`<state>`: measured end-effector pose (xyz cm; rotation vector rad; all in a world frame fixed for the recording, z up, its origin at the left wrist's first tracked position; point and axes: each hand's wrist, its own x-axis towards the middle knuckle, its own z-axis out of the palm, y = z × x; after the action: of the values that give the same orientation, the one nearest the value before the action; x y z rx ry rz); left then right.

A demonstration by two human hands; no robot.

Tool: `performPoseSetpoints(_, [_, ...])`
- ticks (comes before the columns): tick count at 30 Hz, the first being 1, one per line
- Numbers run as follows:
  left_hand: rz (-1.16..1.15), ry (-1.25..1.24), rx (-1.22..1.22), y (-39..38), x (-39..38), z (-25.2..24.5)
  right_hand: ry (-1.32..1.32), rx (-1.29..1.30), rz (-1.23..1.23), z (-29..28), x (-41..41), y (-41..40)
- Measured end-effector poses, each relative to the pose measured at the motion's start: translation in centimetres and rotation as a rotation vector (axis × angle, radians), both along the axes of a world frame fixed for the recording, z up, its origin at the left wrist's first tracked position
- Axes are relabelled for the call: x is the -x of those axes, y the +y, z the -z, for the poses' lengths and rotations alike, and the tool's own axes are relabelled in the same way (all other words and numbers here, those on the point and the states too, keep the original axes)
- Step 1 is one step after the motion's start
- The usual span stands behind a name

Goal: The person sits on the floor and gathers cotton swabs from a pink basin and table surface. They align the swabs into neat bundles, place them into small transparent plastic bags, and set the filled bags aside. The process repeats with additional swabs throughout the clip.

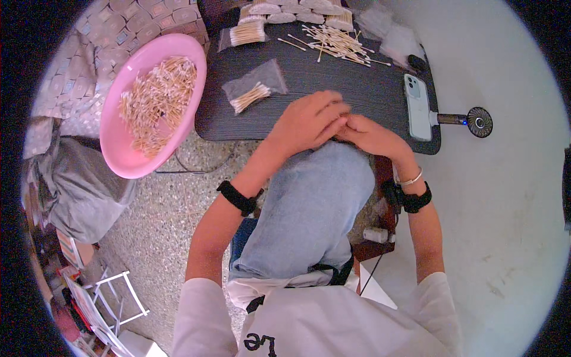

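My left hand (308, 120) and my right hand (368, 134) meet at the near edge of the dark table (379, 89), above my knees. Their fingers touch and overlap, and whatever may lie between them is hidden. Beyond my left hand lies a clear plastic bag (271, 76) with a bundle of cotton swabs (250, 97) at its mouth. Loose cotton swabs (339, 44) are spread farther back. A packed bag of cotton swabs (246, 33) lies behind the clear bag, near a stack of filled bags (294, 10) at the far edge.
A pink plastic basin (200, 67) full of loose cotton swabs stands left of the table. At the table's right lie a smartphone (418, 107) and empty-looking plastic bags (399, 40); a small handheld fan (479, 122) juts past the edge. A pale wall (499, 201) rises on the right.
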<state>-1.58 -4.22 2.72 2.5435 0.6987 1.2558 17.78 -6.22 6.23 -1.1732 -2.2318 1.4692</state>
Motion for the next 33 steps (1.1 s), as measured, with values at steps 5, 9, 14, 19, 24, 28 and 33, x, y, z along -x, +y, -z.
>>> performPoseSetpoints(5, [-0.082,0.239,0.025,0.2,0.6,0.2,0.253,0.135,0.017,0.4,0.2,0.3])
performPoseSetpoints(9, [-0.19,0.034,0.123,0.8,-0.3,1.1,0.031,-0.039,0.215,0.0,0.3,0.1])
performPoseSetpoints(14, [-0.193,0.066,0.035,1.4,0.0,2.7,-0.237,-0.323,0.464,0.9,-2.2,-0.1])
performPoseSetpoints(19, [-0.106,0.239,0.045,1.8,0.0,3.1,-0.489,-0.415,0.42,2.0,-1.5,-0.9])
performPoseSetpoints(24, [-0.158,0.24,-0.008,1.6,-0.4,3.4,-0.53,-0.46,0.36,2.0,-0.6,-0.6])
performPoseSetpoints(28, [-0.134,0.23,0.113,1.2,-0.2,2.7,-0.536,-0.557,0.38,2.1,-0.4,-0.6])
performPoseSetpoints(33, [-0.166,0.291,0.15,1.4,0.0,2.5,-0.554,-0.618,0.39,2.7,-0.7,-0.5])
